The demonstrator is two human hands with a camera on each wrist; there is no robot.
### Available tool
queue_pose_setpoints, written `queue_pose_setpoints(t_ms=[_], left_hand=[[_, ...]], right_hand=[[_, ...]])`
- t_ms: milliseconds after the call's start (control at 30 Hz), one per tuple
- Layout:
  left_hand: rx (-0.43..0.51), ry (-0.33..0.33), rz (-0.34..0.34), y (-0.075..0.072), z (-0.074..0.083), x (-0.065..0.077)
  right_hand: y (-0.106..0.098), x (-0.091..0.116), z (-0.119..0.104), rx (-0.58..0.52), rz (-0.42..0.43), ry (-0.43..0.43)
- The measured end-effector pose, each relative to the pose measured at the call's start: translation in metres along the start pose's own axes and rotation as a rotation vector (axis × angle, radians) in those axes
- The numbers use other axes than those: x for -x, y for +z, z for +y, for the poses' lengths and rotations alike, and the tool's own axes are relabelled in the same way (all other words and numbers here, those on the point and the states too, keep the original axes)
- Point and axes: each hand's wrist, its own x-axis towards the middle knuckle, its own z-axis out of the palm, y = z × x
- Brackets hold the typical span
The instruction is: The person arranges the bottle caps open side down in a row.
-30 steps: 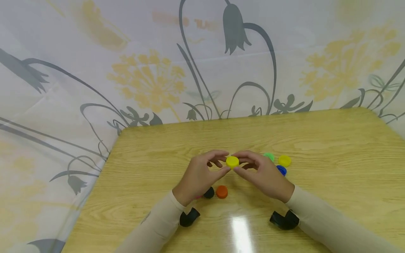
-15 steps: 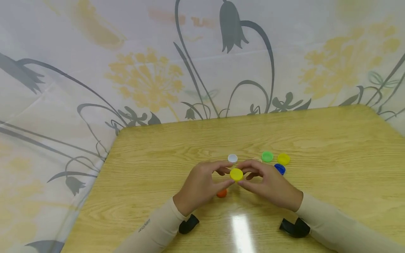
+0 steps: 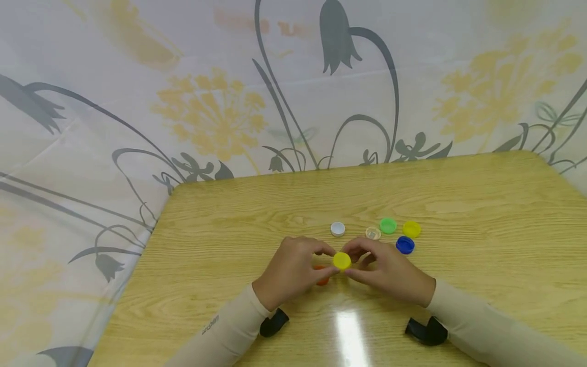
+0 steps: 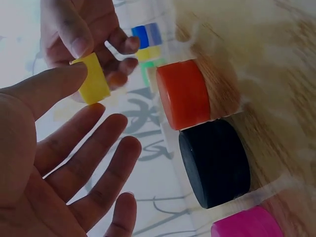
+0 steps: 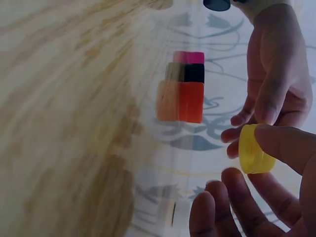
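Jointly | left hand [image 3: 291, 267] pinching yellow cap [image 3: 341, 261] | right hand [image 3: 398, 268] pinching it too | forearms [image 3: 224, 327] angled inward

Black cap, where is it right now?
In the left wrist view, the black cap sits on the table, in the picture right of the left hand, between the orange cap and pink cap.

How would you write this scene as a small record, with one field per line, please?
Left hand: pinches the raised yellow cap
Right hand: pinches the same cap
Row by left hand: orange cap, black cap, pink cap
Farther group: white cap, beige cap, green cap, second yellow cap, blue cap
Hidden in head view: black cap, pink cap
Surface: wood-grain table
Behind: floral-patterned backdrop
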Motion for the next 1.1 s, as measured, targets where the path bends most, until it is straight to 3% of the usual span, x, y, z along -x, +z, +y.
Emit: queue_pose_setpoints(t_ms=[233,667,1100], left_hand=[[-0.092,-0.021,-0.067,0.006,-0.005,-0.001],[-0.129,-0.048,-0.114,0.013,-0.005,0.001],[-0.139,-0.047,-0.143,0.016,-0.005,0.003]], right_hand=[[0.001,0.001,0.004,0.046,-0.021,0.005],[0.003,0.0,0.007,0.023,-0.107,0.06],[0.004,0.0,0.008,0.04,-0.134,0.062]])
